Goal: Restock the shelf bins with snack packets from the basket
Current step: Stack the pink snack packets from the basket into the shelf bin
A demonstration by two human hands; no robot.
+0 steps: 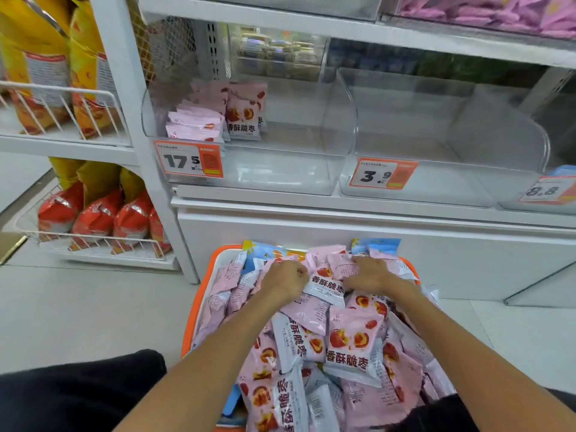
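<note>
An orange basket (203,294) on the floor is heaped with pink snack packets (352,341) and a few blue ones (375,244) at its far end. My left hand (285,280) is curled into the pile at the far left and grips pink packets. My right hand (371,274) lies at the far right of the pile, its bent fingers clutching more pink packets. One packet (324,285) lies between both hands. Above, the clear shelf bin (280,173) with the 17.5 tag (188,159) holds a few matching pink packets (199,126) at its left side.
A second clear bin (420,145), tagged 3.9 (383,173), stands to the right, and a third, tagged 8.8 (548,190), at the far right. Wire racks with yellow and red bags (96,213) stand on the left. My dark-clothed knee (78,391) is at the lower left.
</note>
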